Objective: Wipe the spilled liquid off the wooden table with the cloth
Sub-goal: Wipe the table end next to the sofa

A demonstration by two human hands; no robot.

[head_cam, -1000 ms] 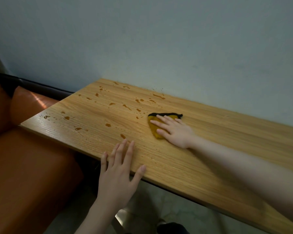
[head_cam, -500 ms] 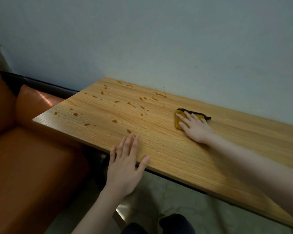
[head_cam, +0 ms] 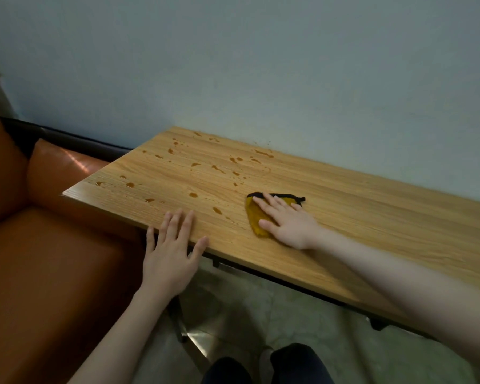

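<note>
Through the head camera I look down on the wooden table (head_cam: 344, 217), which runs from the near right to the far left along a pale wall (head_cam: 261, 65). My right hand (head_cam: 286, 223) lies flat on the yellow cloth (head_cam: 254, 217), fingers straight and spread, pressing it onto the tabletop about midway along the board; nothing is clenched, the palm simply bears down on the fabric. The cloth is bunched under the hand, with a dark edge (head_cam: 277, 194) showing along its far side and the yellow part sticking out to the left of the fingers. To the left of the cloth the spilled liquid (head_cam: 216, 169) sits as many small brown drops and streaks, scattered from the far edge by the wall toward the near left corner; one drop (head_cam: 217, 210) lies just beside the cloth on its left. My left hand (head_cam: 172, 250) rests at the near edge of the table, fingers extended and relaxed, the fingertips on the wood and the palm hanging off the edge, holding nothing. An orange sofa (head_cam: 39, 259) fills the left side below the table end. On the floor (head_cam: 302, 314) beneath, dark trouser legs (head_cam: 297, 364) show at the bottom.
</note>
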